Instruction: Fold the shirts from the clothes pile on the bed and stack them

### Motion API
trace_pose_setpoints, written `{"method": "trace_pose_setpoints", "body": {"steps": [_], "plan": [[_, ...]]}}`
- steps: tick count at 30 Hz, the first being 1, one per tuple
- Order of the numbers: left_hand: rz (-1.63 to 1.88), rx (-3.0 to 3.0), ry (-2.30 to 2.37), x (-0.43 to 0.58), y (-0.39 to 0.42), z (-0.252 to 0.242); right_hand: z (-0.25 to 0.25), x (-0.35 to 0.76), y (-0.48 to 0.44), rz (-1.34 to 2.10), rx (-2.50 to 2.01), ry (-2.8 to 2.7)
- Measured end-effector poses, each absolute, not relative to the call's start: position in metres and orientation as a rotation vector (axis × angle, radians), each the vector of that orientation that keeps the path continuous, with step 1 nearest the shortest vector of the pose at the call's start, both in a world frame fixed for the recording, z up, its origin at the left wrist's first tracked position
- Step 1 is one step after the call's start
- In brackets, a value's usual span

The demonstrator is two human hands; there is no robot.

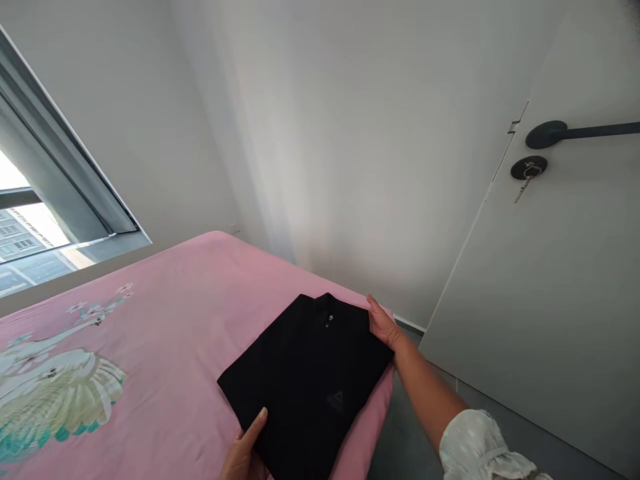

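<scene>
A black shirt (310, 373), folded into a flat shape, lies at the corner of a bed. Its collar points away from me, two small buttons show below the neckline, and a faint dark logo sits lower on the front. At the near left edge, my left hand (243, 455) grips the cloth, thumb on top and the other fingers mostly hidden underneath. My right hand (384, 327) holds the far right edge beside the collar, its fingers partly hidden behind the fabric.
Under the shirt is a bed with a pink sheet (200, 300) and a printed bird pattern (65, 380). A white door (550, 300) with a black handle (575, 133) and a key (523, 190) stands at right. A curtained window (50, 160) is at left.
</scene>
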State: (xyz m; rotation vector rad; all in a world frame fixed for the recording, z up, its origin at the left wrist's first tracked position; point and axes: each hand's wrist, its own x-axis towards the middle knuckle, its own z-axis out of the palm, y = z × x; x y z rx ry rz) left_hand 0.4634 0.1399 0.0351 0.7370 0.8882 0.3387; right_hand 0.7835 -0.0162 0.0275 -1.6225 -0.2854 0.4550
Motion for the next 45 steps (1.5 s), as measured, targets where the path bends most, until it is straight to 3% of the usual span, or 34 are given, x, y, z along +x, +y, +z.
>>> {"method": "trace_pose_setpoints", "body": {"steps": [9,21,33,39,45], "plan": [[0.304,0.767,0.895,0.465,0.135,0.049,0.036,0.764,-0.085,0.374,-2.026,-0.41],[0.329,0.794,0.878,0.463,0.135,0.044,0.047,0.736,-0.087,0.733,-2.033,-0.409],[0.347,0.868,0.864,0.46,0.135,0.04,0.022,0.718,-0.098,0.076,-2.009,-0.244],[0.353,0.857,0.947,0.462,0.14,0.026,0.046,0.658,-0.065,-0.278,-1.986,-0.968],[0.333,0.828,1.027,0.46,0.137,0.033,0.044,0.629,-0.036,-0.133,-2.236,-1.349]]}}
